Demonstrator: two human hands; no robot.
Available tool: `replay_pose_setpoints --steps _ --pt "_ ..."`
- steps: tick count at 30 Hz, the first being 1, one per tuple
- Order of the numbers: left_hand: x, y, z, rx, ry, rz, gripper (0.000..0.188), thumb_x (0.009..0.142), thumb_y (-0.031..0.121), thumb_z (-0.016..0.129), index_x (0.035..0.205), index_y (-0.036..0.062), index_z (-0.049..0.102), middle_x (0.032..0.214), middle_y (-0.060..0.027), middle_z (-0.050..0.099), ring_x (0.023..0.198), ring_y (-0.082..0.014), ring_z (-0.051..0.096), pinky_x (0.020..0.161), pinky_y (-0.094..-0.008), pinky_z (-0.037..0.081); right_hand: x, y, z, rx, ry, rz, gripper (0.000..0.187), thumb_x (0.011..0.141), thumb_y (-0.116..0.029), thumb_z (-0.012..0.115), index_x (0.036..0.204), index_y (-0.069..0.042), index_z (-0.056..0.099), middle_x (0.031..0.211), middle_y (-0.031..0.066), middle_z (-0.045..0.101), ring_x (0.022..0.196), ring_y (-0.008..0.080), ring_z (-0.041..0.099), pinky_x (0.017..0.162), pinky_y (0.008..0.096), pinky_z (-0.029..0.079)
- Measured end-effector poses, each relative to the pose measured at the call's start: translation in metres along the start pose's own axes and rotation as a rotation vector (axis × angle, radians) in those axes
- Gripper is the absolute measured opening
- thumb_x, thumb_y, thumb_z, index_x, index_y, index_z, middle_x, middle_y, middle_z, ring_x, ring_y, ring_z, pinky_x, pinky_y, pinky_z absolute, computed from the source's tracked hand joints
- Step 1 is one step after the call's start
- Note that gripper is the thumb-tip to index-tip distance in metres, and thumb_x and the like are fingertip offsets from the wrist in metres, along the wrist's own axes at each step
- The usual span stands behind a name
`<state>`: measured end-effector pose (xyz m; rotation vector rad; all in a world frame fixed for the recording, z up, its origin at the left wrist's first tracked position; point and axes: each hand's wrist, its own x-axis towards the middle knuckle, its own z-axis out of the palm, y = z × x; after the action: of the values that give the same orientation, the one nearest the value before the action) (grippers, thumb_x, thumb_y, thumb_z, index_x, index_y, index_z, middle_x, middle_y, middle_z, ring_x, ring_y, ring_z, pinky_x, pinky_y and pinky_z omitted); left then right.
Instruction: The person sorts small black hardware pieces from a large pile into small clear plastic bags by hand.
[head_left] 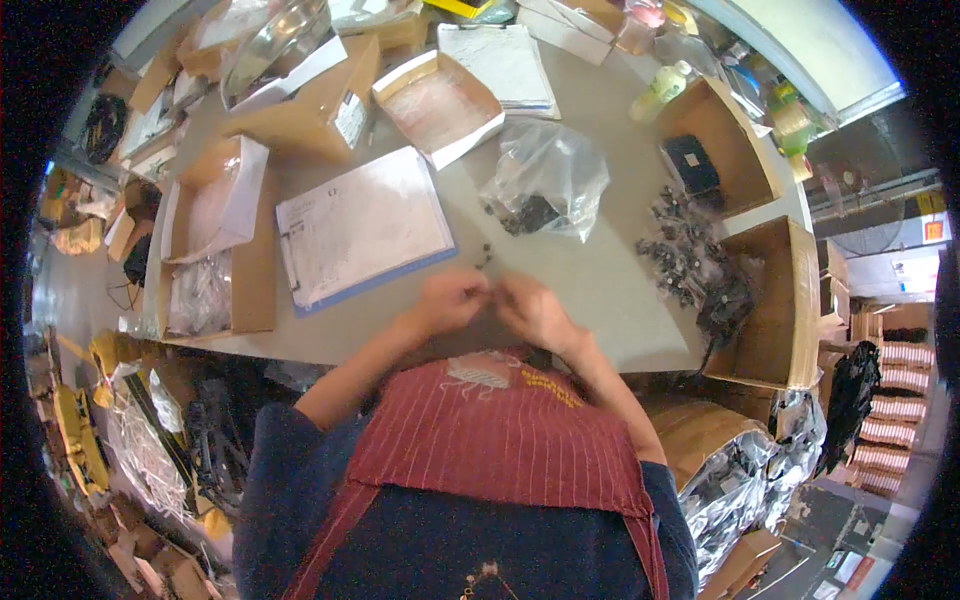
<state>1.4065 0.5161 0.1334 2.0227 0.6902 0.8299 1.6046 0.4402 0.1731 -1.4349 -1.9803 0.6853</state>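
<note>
Close together over the near part of the grey table (590, 310), my left hand (452, 300) and my right hand (532, 310) meet with fingers pinched. Whatever sits between the fingertips is too small and blurred to name. Just beyond them lie a few tiny dark pieces (486, 255). Farther off, a clear plastic bag (565, 170) lies on the table with small black parts (530, 214) at its mouth. Left of my hands is a blue clipboard (375, 278) bearing written sheets (365, 220).
A heap of small dark parts (680, 250) spreads on the right before an open cardboard box (775, 310). Another box (735, 150) there holds a black block (690, 165). A shallow white box (440, 100), papers (500, 65) and a greenish bottle (660, 90) stand behind. Boxes (250, 290) line the left.
</note>
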Motion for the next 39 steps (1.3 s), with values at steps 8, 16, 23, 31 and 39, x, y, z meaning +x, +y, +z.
replay_pose_setpoints --steps 8,16,23,31,39 --pt "0.079 0.0 -0.018 0.118 -0.036 -0.134 0.016 0.09 0.021 0.066 0.099 0.0083 0.066 0.09 -0.0105 0.07 0.082 -0.0256 0.068 0.073 -0.0361 0.053 -0.017 0.009 -0.032 0.532 0.396 0.432 0.014 0.096 -0.013 0.057 0.092 0.0 0.059 0.08 0.0066 0.061 0.076 0.017 0.059 0.073 0.0321 0.048" --pt "0.237 -0.114 -0.085 0.692 0.289 0.019 0.023 0.08 0.021 0.069 0.092 0.001 0.065 0.09 -0.0202 0.067 0.087 -0.0365 0.064 0.079 -0.0469 0.05 -0.047 -0.005 -0.058 0.678 0.947 0.365 0.015 0.099 -0.012 0.056 0.088 -0.003 0.06 0.081 0.0031 0.06 0.079 0.0125 0.056 0.078 0.0284 0.046" --pt "0.259 -0.143 -0.097 0.579 0.01 -0.281 0.024 0.08 0.022 0.062 0.092 0.0039 0.073 0.101 -0.0217 0.069 0.098 -0.0382 0.064 0.084 -0.0452 0.049 -0.063 0.008 -0.035 0.65 0.677 0.559 0.018 0.096 -0.014 0.062 0.1 0.003 0.063 0.089 0.0059 0.067 0.08 0.0133 0.064 0.075 0.0275 0.051" --pt "0.229 -0.101 -0.116 0.074 0.341 -0.233 0.026 0.088 0.021 0.057 0.099 0.0055 0.075 0.096 -0.0154 0.073 0.091 -0.0272 0.068 0.081 -0.036 0.049 -0.052 0.018 -0.041 0.568 0.717 0.606 0.018 0.099 -0.015 0.058 0.107 0.001 0.062 0.096 0.0063 0.066 0.081 0.0132 0.062 0.074 0.0278 0.051" --pt "0.088 0.063 -0.046 -0.855 0.014 -0.474 0.039 0.098 0.024 0.055 0.128 -0.0017 0.057 0.117 -0.012 0.068 0.103 -0.0176 0.065 0.086 -0.0299 0.046 0.038 -0.021 -0.036 0.813 0.417 0.307 0.028 0.099 -0.015 0.059 0.123 -0.001 0.054 0.116 0.009 0.063 0.097 0.0146 0.062 0.084 0.0297 0.05"
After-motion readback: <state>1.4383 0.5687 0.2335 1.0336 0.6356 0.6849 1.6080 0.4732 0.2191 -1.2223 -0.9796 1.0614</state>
